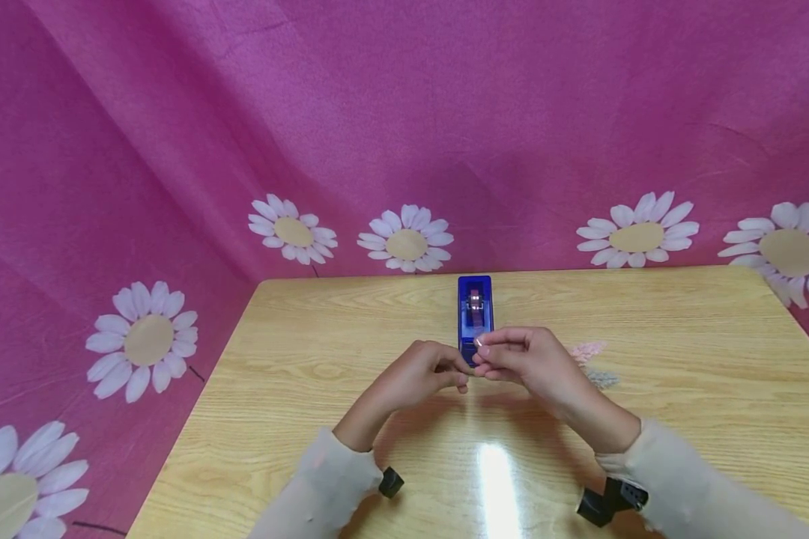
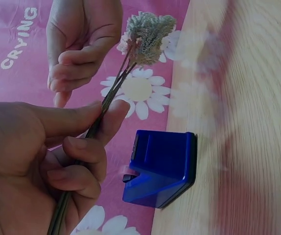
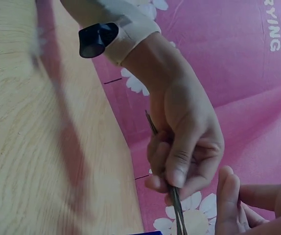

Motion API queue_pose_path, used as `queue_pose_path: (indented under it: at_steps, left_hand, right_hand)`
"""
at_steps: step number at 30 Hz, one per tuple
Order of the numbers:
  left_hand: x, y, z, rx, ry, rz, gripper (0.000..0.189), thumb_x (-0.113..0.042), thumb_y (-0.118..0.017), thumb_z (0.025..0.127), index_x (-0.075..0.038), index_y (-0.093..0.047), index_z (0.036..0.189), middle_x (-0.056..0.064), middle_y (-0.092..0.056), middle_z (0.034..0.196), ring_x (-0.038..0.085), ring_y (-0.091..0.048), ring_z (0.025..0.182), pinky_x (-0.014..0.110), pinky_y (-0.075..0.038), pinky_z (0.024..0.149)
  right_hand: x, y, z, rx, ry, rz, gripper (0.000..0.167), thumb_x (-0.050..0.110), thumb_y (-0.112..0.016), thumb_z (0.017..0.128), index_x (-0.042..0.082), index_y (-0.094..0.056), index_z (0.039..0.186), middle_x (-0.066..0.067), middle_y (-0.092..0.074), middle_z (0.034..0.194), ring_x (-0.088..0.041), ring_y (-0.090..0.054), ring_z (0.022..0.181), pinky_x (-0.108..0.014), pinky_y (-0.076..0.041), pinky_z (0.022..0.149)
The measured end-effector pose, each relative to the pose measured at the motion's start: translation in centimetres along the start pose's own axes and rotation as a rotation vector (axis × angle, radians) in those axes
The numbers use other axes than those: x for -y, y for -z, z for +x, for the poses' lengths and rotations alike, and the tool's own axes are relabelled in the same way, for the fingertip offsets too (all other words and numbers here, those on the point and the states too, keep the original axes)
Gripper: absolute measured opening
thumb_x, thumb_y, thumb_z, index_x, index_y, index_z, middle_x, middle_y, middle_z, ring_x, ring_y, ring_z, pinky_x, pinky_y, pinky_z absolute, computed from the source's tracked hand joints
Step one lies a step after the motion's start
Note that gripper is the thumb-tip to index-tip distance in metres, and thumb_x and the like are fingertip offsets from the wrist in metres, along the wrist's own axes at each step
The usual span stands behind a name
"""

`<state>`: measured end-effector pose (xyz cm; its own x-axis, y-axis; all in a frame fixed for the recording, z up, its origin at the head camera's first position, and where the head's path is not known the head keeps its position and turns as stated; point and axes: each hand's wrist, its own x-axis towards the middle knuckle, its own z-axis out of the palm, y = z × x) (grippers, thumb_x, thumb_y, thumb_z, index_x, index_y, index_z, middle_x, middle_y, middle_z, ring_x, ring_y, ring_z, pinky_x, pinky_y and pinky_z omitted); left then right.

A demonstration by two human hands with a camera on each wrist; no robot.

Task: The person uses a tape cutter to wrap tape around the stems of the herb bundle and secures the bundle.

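My left hand (image 1: 431,367) grips the thin dark stems (image 2: 96,125) of a small bunch of dried-looking flowers, pinched between thumb and fingers. The bunch's fluffy heads, one grey-green (image 2: 152,41) and one pink (image 1: 588,350), point right and show past my right hand. Over the stems, my right hand (image 1: 529,363) has thumb and forefinger pressed together on a tiny glinting scrap (image 1: 479,341), which looks like clear tape. Just beyond both hands stands a blue tape dispenser (image 1: 464,318) with a roll in it; a pinkish strip (image 2: 128,171) shows at its side in the left wrist view.
The light wooden table (image 1: 310,337) runs back to a pink cloth (image 1: 499,112) printed with white daisies, which hangs behind and at the left. A bright reflection lies on the tabletop near the front. Small black devices sit at both cuffs.
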<state>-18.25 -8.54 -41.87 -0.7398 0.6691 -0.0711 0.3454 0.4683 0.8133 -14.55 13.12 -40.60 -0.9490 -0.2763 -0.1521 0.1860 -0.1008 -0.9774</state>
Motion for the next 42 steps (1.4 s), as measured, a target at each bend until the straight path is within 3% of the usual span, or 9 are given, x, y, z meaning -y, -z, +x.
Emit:
queue_pose_path:
  at_steps: [6,15,22,29,42]
  left_hand:
    - [-0.3,-0.3,0.5,-0.012,-0.017,0.009,0.017,-0.004,-0.061,0.103,-0.003,-0.078,0.100,-0.002,-0.076,0.082,0.032,-0.070,0.090,0.019,-0.048,0.070]
    - [-1.1,-0.4,0.7,-0.029,0.022,0.024,0.015,-0.007,-0.064,0.102,-0.008,-0.078,0.097,-0.006,-0.075,0.082,0.007,-0.060,0.074,0.020,-0.043,0.061]
    - [-1.3,-0.3,0.9,-0.032,0.050,0.016,0.016,-0.005,-0.064,0.102,-0.008,-0.078,0.095,-0.006,-0.074,0.079,0.017,-0.061,0.076,0.021,-0.041,0.060]
    - [-1.5,-0.3,1.0,-0.030,0.057,0.002,0.016,-0.005,-0.065,0.100,-0.008,-0.078,0.092,-0.006,-0.072,0.078,0.007,-0.052,0.068,0.022,-0.039,0.057]
    - [-1.7,-0.3,1.0,-0.057,0.075,0.002,0.018,-0.012,-0.068,0.100,-0.011,-0.076,0.083,-0.006,-0.071,0.070,0.008,-0.042,0.056,0.022,-0.030,0.050]
  right_hand:
    - [-0.4,-0.4,-0.4,-0.012,0.009,-0.035,0.035,-0.001,-0.061,0.102,-0.020,-0.056,0.130,-0.020,-0.076,0.103,-0.017,-0.076,0.086,-0.029,-0.060,0.083]
    - [-0.9,-0.8,-0.9,-0.048,0.044,-0.161,0.032,0.000,-0.062,0.101,-0.020,-0.059,0.126,-0.025,-0.075,0.101,-0.018,-0.076,0.081,-0.035,-0.062,0.079]
    - [-1.6,-0.8,-1.2,-0.082,0.081,-0.210,0.028,-0.002,-0.065,0.097,-0.015,-0.054,0.119,-0.025,-0.074,0.090,-0.023,-0.075,0.075,-0.040,-0.063,0.075]
    - [-2.1,-1.0,-1.6,-0.108,0.130,-0.229,0.023,-0.006,-0.065,0.095,-0.009,-0.046,0.107,-0.028,-0.073,0.089,-0.028,-0.075,0.073,-0.044,-0.062,0.074]
    - [-2.4,-1.3,-2.1,-0.125,0.158,-0.336,0.022,-0.004,-0.071,0.094,-0.003,-0.050,0.100,-0.017,-0.076,0.085,-0.025,-0.075,0.068,-0.043,-0.062,0.068]
